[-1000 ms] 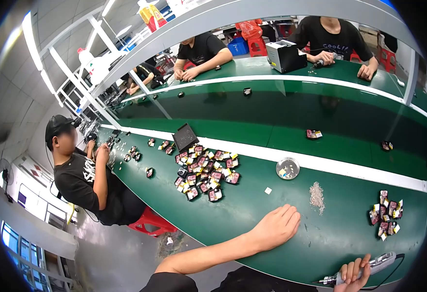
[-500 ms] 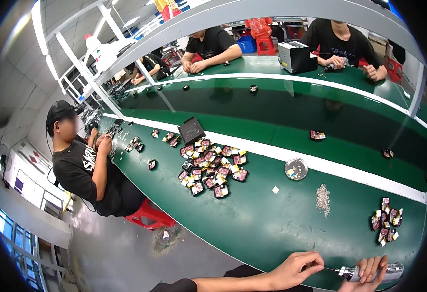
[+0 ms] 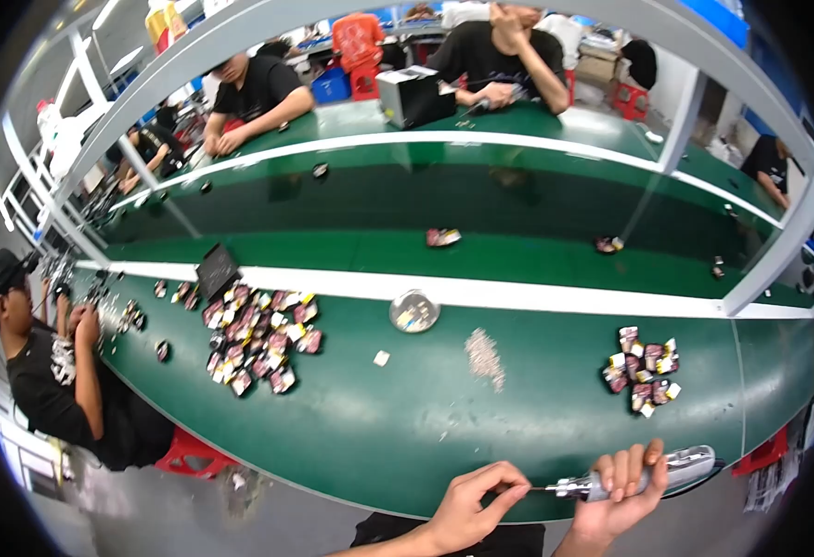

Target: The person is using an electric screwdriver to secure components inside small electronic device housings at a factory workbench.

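My right hand [image 3: 622,497] is wrapped round an electric screwdriver [image 3: 691,466] with a clear grey body, held level at the near table edge with its bit to the left. The thin bit [image 3: 539,488] reaches the fingertips of my left hand [image 3: 474,506], which are pinched at its tip. Whatever small thing they hold there is hidden. Beyond my hands lie a heap of tiny metal screws [image 3: 485,358] and, farther right, a cluster of small black parts with pink and yellow labels [image 3: 642,369].
A larger pile of the labelled parts [image 3: 257,336] lies left on the green table [image 3: 379,436], by a black tray [image 3: 217,271]. A round metal dish [image 3: 414,311] stands near the white rail [image 3: 518,295]. A co-worker [image 3: 64,371] sits at far left; others sit beyond the dark belt [image 3: 370,200].
My view has swung to the right, so the table things sit farther left in it. My hands keep the same hold, with the left fingertips still at the bit's tip.
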Demonstrator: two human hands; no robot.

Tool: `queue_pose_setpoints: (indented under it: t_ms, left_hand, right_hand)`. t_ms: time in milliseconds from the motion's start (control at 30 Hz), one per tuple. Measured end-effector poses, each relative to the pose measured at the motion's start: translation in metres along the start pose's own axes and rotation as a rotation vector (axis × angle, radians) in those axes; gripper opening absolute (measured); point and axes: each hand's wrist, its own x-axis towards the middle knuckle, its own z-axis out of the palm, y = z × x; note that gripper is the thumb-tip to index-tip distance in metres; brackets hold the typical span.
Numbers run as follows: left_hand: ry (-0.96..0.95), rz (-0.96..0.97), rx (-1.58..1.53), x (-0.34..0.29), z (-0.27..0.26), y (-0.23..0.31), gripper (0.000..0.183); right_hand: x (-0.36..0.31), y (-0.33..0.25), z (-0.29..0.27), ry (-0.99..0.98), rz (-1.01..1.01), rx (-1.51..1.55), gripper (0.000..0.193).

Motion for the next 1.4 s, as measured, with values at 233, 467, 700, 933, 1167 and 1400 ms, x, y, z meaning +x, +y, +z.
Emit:
queue_pose_setpoints:
  t_ms: [233,467,700,933,1167,1400]
  left_hand:
    - [0.082,-0.02,0.051,-0.005,0.014,0.006,0.006]
    - [0.13,0.382,0.498,-0.005,0.018,0.017,0.006]
    - [-0.049,0.137,0.293,0.004,0.015,-0.001,0.004]
    - [-0.028,0.307,0.52,0.005,0.015,-0.002,0.007]
    - [-0.091,0.393,0.585,0.014,0.026,-0.004,0.009]
    - [-0.152,0.408,0.877,0.051,0.001,0.026,0.032]
  right_hand:
    - [-0.007,-0.006,-0.006,0.108,-0.035,-0.029,0.016]
    - [-0.007,-0.009,-0.01,0.106,-0.023,-0.058,0.015]
    - [0.002,-0.012,-0.019,0.081,-0.02,-0.037,0.015]
    - [-0.001,-0.014,-0.023,0.046,0.011,-0.054,0.015]
    - [-0.001,-0.02,-0.031,0.154,-0.029,-0.039,0.016]
    - [0.012,-0.022,-0.039,0.19,-0.037,0.036,0.015]
